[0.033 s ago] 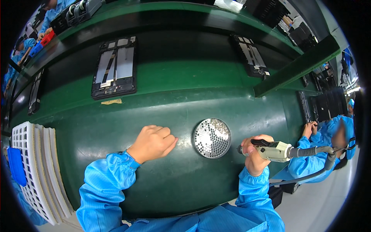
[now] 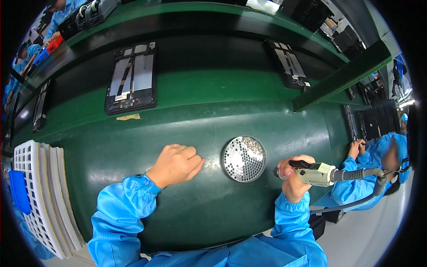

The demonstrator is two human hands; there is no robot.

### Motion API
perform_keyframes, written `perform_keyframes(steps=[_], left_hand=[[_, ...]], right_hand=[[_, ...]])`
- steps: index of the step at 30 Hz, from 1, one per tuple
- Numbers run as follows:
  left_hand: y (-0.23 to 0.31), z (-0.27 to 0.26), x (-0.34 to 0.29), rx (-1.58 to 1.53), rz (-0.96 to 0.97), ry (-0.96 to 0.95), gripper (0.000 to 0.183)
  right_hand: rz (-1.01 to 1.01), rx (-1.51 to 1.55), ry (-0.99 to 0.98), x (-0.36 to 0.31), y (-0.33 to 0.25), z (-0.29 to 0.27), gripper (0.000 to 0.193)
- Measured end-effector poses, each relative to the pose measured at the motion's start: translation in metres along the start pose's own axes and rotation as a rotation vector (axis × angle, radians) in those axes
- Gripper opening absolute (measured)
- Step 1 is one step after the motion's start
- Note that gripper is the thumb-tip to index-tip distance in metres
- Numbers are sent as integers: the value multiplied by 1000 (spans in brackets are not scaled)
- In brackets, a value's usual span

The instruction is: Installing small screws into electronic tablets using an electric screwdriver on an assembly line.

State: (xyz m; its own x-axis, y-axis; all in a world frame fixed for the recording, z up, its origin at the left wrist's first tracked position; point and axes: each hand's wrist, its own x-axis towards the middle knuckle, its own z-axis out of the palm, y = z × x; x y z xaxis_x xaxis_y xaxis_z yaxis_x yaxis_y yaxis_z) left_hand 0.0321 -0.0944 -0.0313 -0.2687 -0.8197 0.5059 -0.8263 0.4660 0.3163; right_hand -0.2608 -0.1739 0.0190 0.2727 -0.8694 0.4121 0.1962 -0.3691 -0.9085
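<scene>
My left hand [image 2: 177, 165] rests on the green bench, closed in a loose fist with the thumb toward the right; the inside of the fist is hidden. To its right lies a round metal dish [image 2: 235, 162] with many holes or small dark pieces in rows and loose small shiny bits, likely screws, at its upper right. My right hand [image 2: 296, 178] is closed around a pale electric screwdriver [image 2: 321, 174] with a black lever. The tool lies nearly level, its nose toward the dish but apart from it, its grey cable running off to the right.
Tablet housings [image 2: 132, 79] with exposed insides lie on the far, dark strip, another housing [image 2: 289, 64] at right. White perforated trays [image 2: 38, 187] are stacked at left. A green post [image 2: 342, 75] slants at right, beyond which a co-worker's hands [image 2: 356, 149] work.
</scene>
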Motion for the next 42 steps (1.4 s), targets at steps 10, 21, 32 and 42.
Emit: perform_keyframes(steps=[10, 21, 32, 42], left_hand=[[0, 1, 1, -30, -4, 22, 35], [-2, 6, 2, -47, 4, 39, 35], [-3, 6, 0, -33, 13, 46, 35], [-4, 7, 2, -35, 18, 54, 35]], right_hand=[[-21, -4, -9, -1, 3, -2, 32], [-4, 5, 1, 0, 5, -2, 32], [-14, -3, -5, -1, 6, -2, 32], [-26, -19, -1, 0, 4, -2, 32]])
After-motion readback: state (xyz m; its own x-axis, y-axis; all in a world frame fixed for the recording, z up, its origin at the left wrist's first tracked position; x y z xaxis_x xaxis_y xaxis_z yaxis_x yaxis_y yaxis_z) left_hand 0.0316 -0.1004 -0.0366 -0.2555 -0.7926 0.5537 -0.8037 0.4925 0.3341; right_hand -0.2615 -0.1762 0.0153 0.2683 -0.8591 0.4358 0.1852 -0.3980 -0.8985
